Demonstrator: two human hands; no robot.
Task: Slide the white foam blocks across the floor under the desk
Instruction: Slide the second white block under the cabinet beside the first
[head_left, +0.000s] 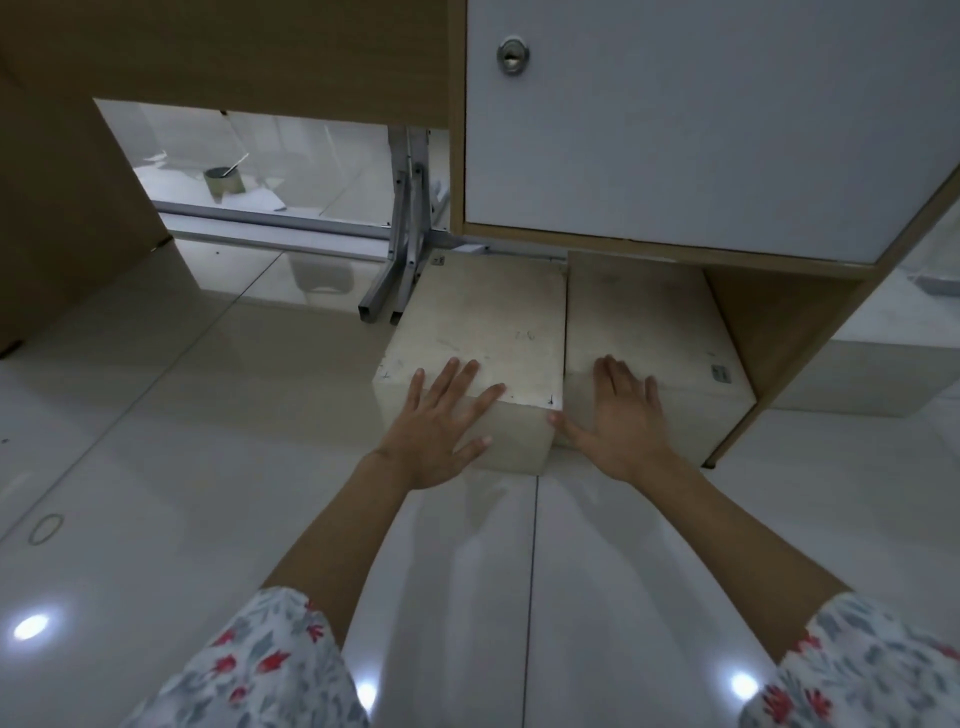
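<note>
Two white foam blocks lie side by side on the glossy tiled floor. The left foam block (493, 322) juts out in front of the desk cabinet. The right foam block (649, 322) sits under the cabinet's open bottom. My left hand (441, 421) rests flat with fingers spread over the near top edge and front face of the left block. My right hand (618, 415) presses flat on the near edge of the right block, its thumb touching the left block's corner. Neither hand grips anything.
A white cabinet door with a lock (675, 119) hangs above the blocks, framed in wood (769, 312). Metal desk legs (405, 249) stand left of the blocks. A brown panel (62, 218) lies at far left. A roll of tape (223, 182) sits beyond the desk.
</note>
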